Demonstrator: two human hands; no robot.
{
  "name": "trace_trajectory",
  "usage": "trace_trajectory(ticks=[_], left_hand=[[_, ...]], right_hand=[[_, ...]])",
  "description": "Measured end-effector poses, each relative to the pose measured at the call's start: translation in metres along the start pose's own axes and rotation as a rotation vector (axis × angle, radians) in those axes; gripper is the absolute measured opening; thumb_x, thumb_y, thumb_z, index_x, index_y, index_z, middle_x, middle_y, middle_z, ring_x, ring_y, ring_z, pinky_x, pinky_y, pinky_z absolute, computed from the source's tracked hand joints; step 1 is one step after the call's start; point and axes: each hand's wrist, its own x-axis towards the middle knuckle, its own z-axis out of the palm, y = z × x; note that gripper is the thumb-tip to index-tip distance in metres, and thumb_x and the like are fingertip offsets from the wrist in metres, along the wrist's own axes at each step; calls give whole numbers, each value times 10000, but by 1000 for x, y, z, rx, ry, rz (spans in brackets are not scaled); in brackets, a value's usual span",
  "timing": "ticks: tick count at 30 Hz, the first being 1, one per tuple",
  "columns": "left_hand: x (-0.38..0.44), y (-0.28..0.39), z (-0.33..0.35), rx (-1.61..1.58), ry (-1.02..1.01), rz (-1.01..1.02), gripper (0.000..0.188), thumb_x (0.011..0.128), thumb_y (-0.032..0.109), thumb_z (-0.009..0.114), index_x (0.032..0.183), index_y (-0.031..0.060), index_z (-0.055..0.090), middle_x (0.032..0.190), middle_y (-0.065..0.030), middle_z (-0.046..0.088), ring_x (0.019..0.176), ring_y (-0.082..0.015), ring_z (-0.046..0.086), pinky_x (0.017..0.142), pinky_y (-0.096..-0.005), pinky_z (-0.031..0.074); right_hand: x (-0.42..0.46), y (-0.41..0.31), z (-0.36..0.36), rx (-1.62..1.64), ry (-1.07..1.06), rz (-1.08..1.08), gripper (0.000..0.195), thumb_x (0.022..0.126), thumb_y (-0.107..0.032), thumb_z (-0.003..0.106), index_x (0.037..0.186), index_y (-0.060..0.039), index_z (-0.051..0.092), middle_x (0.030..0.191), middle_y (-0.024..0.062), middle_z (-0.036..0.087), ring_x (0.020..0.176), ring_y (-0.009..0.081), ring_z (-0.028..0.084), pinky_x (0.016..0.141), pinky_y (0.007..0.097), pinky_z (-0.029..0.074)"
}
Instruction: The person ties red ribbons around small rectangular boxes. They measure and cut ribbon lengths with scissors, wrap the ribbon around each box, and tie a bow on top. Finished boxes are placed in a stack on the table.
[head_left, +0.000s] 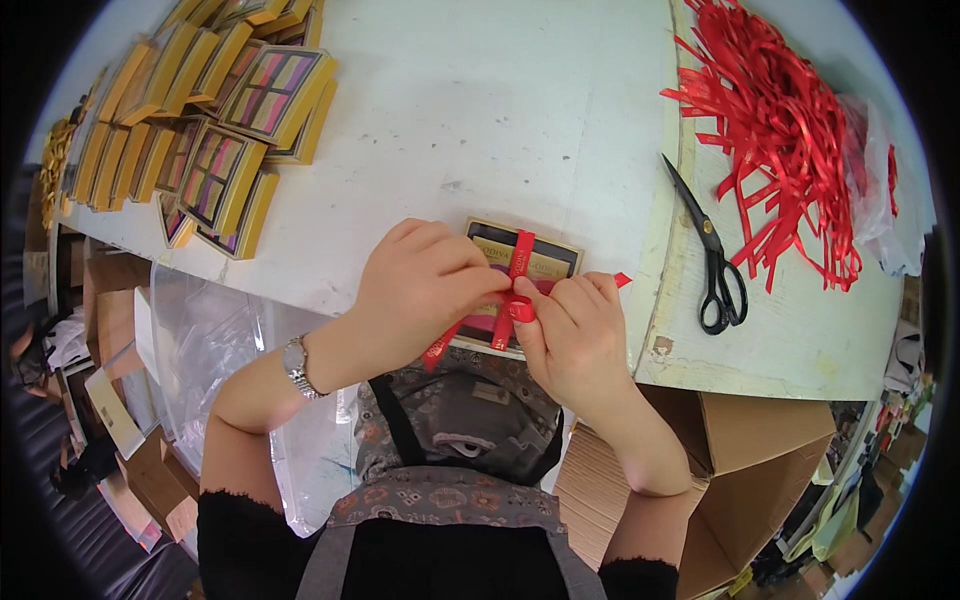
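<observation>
A Godiva gift box (551, 245) with a dark, gold-edged top lies at the table's near edge, right before me. Around it runs a red satin ribbon (523, 247) with gold print, crossing over the middle of the lid. My left hand (431, 274) pinches the ribbon near the crossing, and one tail hangs below its fingers. From the other side, my right hand (574, 330) grips the ribbon between thumb and fingers beside a small loop (519, 309). Another ribbon end (622, 280) sticks out past the right knuckles. My fingers partly hide the crossing.
Stacks of similar gold-sided boxes (281, 94) stand at the table's far left. Black-handled scissors (709, 240) lie to the right, below a heap of red ribbons (780, 127) and a clear plastic bag (874, 187). An open cardboard carton (765, 435) sits under the table's right edge.
</observation>
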Motion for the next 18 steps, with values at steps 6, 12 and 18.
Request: trace_trajectory(ticks=[6,12,18], left_hand=[[2,-13,13,-31,20,127,174,687,233,748,839,168,696,798,50,593,800,-170,554,775,-341,426],[9,-8,12,-40,-68,93,183,681,218,751,831,158,666,818,51,578,847,-170,538,823,-380,409],[7,-8,17,-5,-17,246,172,667,175,714,808,132,627,872,37,577,878,-181,544,849,-401,428]], right_hand=[[1,0,-2,42,-4,58,203,768,-122,705,918,13,676,690,44,512,630,204,534,675,358,391],[4,3,-6,110,-45,93,183,791,-77,672,957,0,674,690,48,515,647,211,537,696,364,399],[46,36,-18,423,-153,255,290,866,-8,519,1129,-18,641,734,70,558,677,199,534,674,340,425]])
